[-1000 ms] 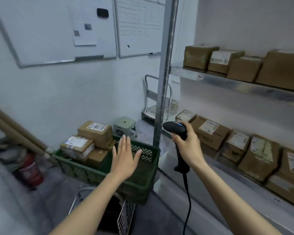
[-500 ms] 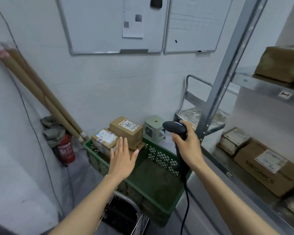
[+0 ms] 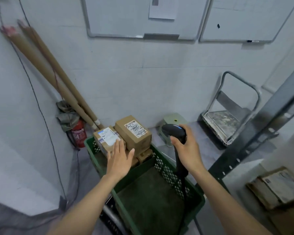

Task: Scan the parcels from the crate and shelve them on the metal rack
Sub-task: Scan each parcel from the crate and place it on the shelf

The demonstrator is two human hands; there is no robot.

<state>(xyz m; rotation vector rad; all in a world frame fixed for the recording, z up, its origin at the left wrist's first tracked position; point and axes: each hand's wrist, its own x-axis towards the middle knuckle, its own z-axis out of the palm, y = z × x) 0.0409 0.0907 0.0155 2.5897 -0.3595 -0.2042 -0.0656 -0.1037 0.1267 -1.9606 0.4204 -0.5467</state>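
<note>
Since the parcels are stacked at the far end of the green crate [image 3: 166, 168], the near part of its floor is left bare. A tall parcel [image 3: 134, 133] with a handwritten label is seen on top, right side. A white-labelled parcel [image 3: 107, 137] sits just beside it on the left, with smaller boxes [image 3: 143, 155] partly hidden below.

All are taped cardboard: judged stiff, dry, not slippery, and probably light enough for one hand. Contents are unknown, so fragility cannot be told. Hold is best taken across two opposite side faces, with the label kept facing up and uncovered for the scan.

Left hand [image 3: 120, 158] is held flat, palm down, fingers straight and slightly spread, nothing gripped. Its fingertips overlap the white-labelled parcel's near edge, but contact cannot be confirmed. Right hand [image 3: 187, 150] is wrapped around the grip of a black corded scanner [image 3: 174, 131], held above the crate's right wall with its head pointed toward the parcels.

Metal rack [image 3: 261, 133] is seen at right, with a shelved parcel [image 3: 278, 185] lying on its lower shelf.
</note>
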